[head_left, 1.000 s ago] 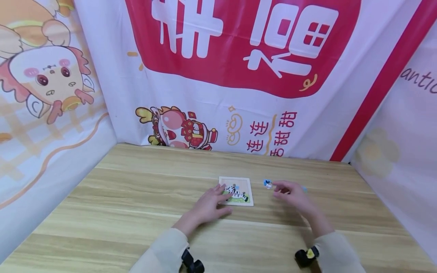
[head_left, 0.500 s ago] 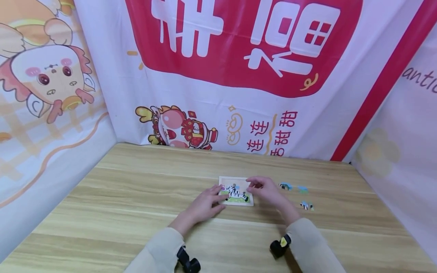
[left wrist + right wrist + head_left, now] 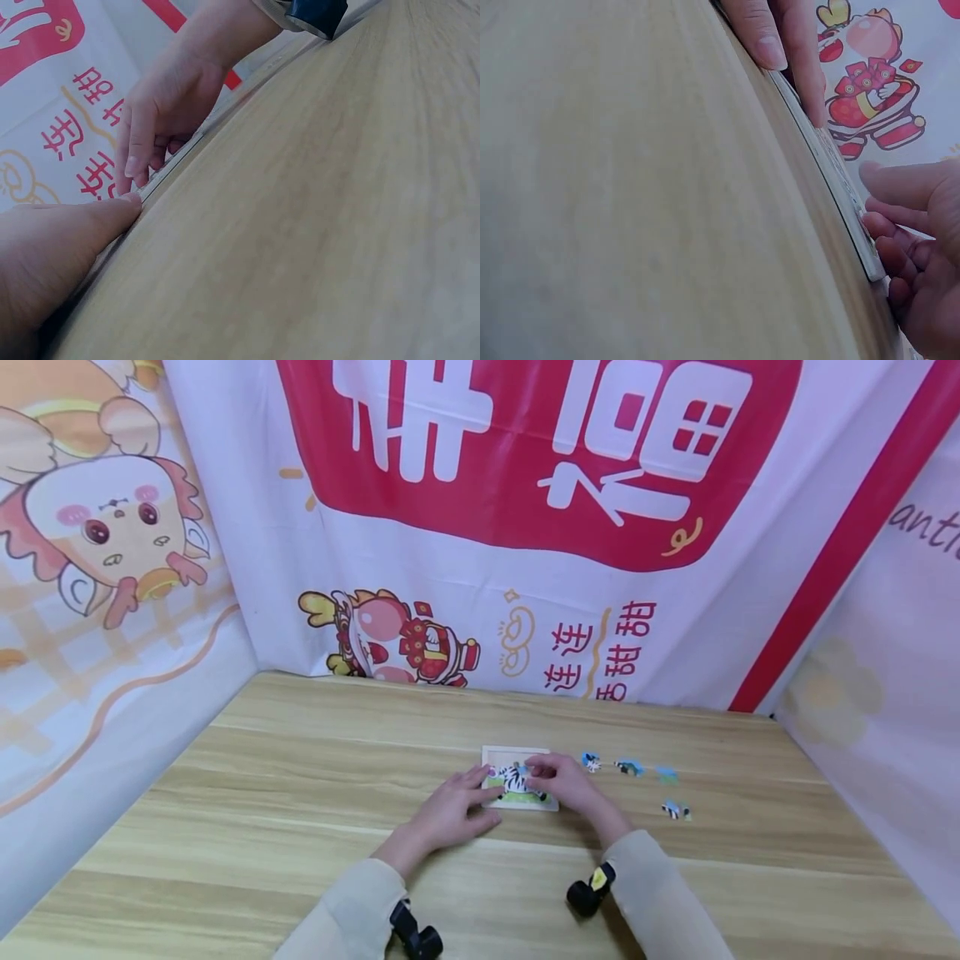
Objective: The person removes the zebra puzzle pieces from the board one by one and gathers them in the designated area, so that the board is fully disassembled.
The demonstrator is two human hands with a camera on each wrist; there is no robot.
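Observation:
A small puzzle board with a pale frame and a striped zebra picture lies on the table. My left hand rests with fairly straight, spread fingers on its left part, the thumb by the near edge. Over the right part of the picture is my right hand, thumb and fingertips bent down onto it. Its curled fingers and thumb show low at the board in the right wrist view. I cannot tell whether a piece is between those fingertips, since the hand hides that spot.
Right of the board lie loose puzzle pieces: a zebra-head piece, a dark and blue piece, a light blue piece and a striped piece. A printed cloth hangs behind the wooden table.
My right hand has moved left from the loose pieces onto the board, then slightly farther in over the picture, uncovering the pieces. My left hand stays on the board's left side.

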